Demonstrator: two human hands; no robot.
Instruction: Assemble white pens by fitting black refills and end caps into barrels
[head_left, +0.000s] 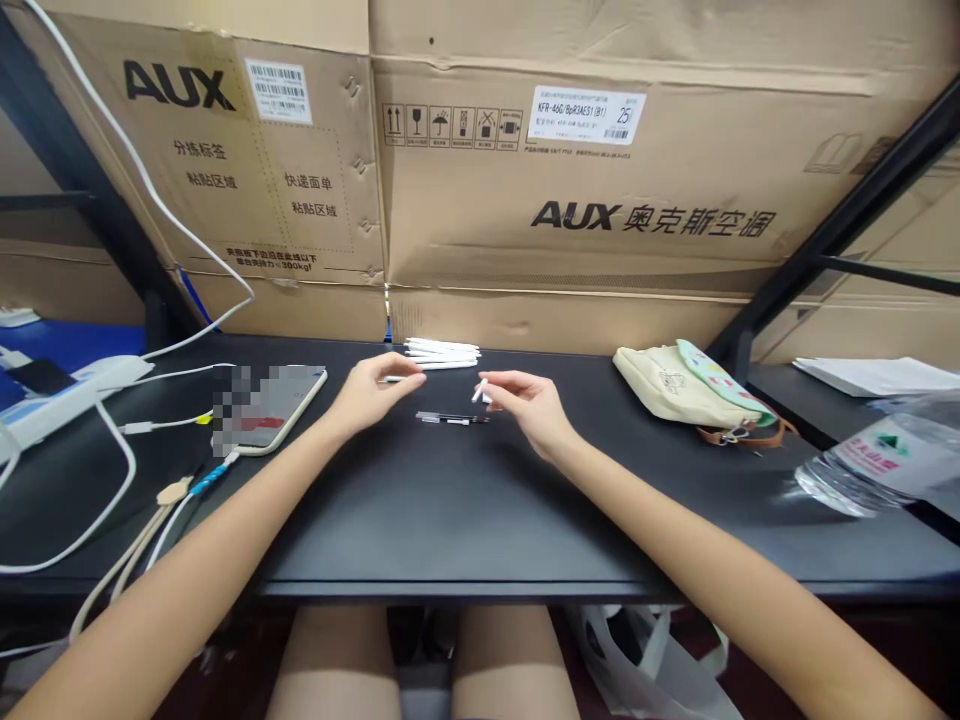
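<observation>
Fingers (501, 380) curled inward, right hand (531, 407) pinching a white pen part (479, 390)

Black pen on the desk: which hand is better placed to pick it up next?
Probably the left hand: it appears empty and sits close to the black pen, while the right hand is pinching a small white pen part.
</observation>
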